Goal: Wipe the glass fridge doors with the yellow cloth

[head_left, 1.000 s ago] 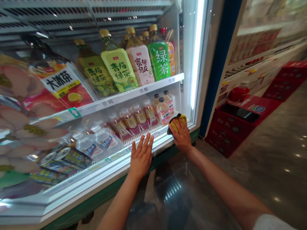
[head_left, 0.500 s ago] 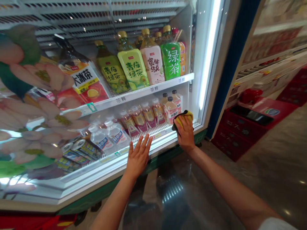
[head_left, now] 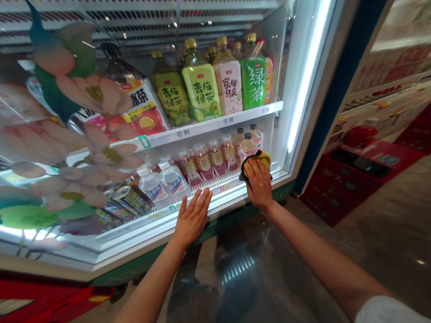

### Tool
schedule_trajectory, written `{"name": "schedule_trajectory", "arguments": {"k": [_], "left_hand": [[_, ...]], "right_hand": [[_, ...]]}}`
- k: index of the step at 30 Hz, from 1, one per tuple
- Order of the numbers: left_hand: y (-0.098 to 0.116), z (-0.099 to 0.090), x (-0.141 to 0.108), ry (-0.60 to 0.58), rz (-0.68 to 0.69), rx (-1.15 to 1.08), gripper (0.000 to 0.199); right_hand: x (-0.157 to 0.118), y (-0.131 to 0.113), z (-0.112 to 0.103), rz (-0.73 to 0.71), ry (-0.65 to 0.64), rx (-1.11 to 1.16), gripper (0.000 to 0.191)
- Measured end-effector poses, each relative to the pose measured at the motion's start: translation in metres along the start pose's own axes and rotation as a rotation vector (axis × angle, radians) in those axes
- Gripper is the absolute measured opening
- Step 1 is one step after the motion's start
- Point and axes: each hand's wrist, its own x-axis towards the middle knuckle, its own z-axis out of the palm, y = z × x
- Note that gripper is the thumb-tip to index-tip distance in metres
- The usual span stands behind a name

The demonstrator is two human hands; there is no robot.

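A lit drinks cooler with a glass front fills the left and middle of the view. Against the lower part of the glass, my right hand (head_left: 260,185) presses a yellow and black cloth (head_left: 266,160), its fingers lying over it. My left hand (head_left: 193,217) rests with fingers spread at the cooler's lower edge, holding nothing. Behind the glass, several small bottles (head_left: 204,162) stand on the bottom shelf, with dark cans (head_left: 129,199) to their left. Large tea bottles (head_left: 202,92) stand on the white upper shelf (head_left: 205,125).
Printed flowers (head_left: 97,92) cover the glass at left. Stacked red boxes (head_left: 333,188) stand on the floor at right, a black flat object (head_left: 360,162) on top. A blue post (head_left: 340,89) divides the cooler from further shelves. Something red (head_left: 67,298) lies at lower left.
The view has shifted, so the cooler's contents appear further right. My right hand and the cloth have moved slightly left along the glass relative to the small bottles.
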Motion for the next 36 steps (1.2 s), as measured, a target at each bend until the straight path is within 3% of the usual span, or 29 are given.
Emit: {"name": "schedule_trajectory", "arguments": {"k": [3,6,8,10,14,16,18,20,22,25,27,30,33,36], "left_hand": [[0.001,0.002,-0.004,-0.014,0.009,0.006,0.083],[-0.001,0.001,-0.015,-0.017,-0.012,0.003,0.083],[-0.006,-0.002,-0.025,-0.012,-0.006,0.002,0.081],[-0.014,-0.005,-0.037,0.001,0.013,-0.005,0.08],[-0.029,-0.006,-0.051,0.077,-0.011,-0.022,0.08],[-0.031,-0.004,-0.053,0.109,-0.032,-0.025,0.081],[-0.029,0.0,-0.054,0.121,-0.057,-0.029,0.082],[-0.026,0.003,-0.054,0.133,-0.09,-0.028,0.082],[-0.022,0.006,-0.054,0.16,-0.112,-0.026,0.08],[-0.021,0.006,-0.057,0.199,-0.112,-0.028,0.078],[-0.023,0.004,-0.062,0.213,-0.107,-0.021,0.078],[-0.031,-0.001,-0.073,0.203,-0.127,-0.028,0.08],[-0.038,-0.005,-0.084,0.169,-0.147,-0.043,0.081],[-0.04,-0.005,-0.09,0.153,-0.147,-0.025,0.081]], "right_hand": [[0.018,-0.03,0.007,-0.005,0.028,0.017,0.053],[0.001,-0.051,0.013,-0.305,-0.023,0.029,0.042],[-0.017,-0.048,0.009,-0.555,-0.112,0.048,0.039],[-0.021,-0.033,-0.002,-0.671,-0.193,0.038,0.038],[0.032,-0.015,-0.026,-0.445,-0.169,-0.093,0.04],[0.065,-0.025,-0.029,-0.375,-0.177,-0.094,0.043],[0.08,-0.045,-0.024,-0.342,-0.176,-0.082,0.044],[0.07,-0.067,-0.014,-0.326,-0.145,-0.085,0.046],[0.041,-0.082,-0.003,-0.345,-0.109,-0.086,0.046],[-0.003,-0.086,0.005,-0.552,-0.116,-0.027,0.04],[-0.013,-0.08,0.003,-0.604,-0.131,-0.02,0.039],[0.003,-0.077,0.001,-0.388,-0.078,-0.081,0.044],[0.022,-0.095,0.012,-0.097,0.034,-0.082,0.061],[0.007,-0.123,0.031,-0.049,0.036,-0.05,0.065]]}}
